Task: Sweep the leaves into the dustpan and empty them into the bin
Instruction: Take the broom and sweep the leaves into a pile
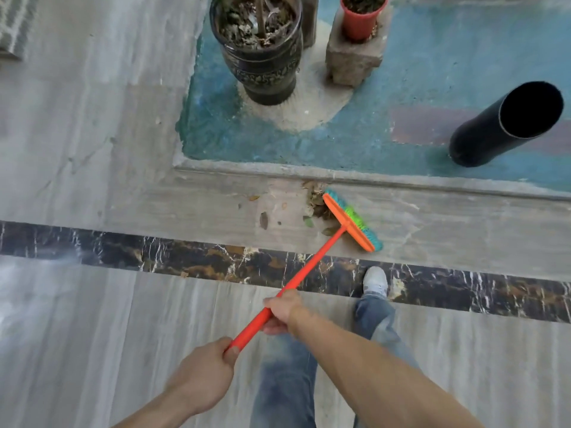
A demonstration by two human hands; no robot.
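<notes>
An orange broom (309, 270) with a long handle runs from my hands up to its head (352, 222), which has teal and green bristles and rests on the grey floor. My left hand (204, 372) grips the handle's near end. My right hand (282, 312) grips it higher up. A small heap of dry leaves (315, 200) lies against the head's left side, by the raised kerb. A few loose leaves (263, 220) are scattered further left. A tall black cylindrical bin (506, 123) stands at the right. No dustpan is in view.
A big dark plant pot (262, 57) and a red pot (361, 18) on a stone block (352, 60) stand on the raised blue floor behind the kerb (247, 171). A dark marble strip (154, 257) crosses the floor. My shoe (375, 281) is near the broom.
</notes>
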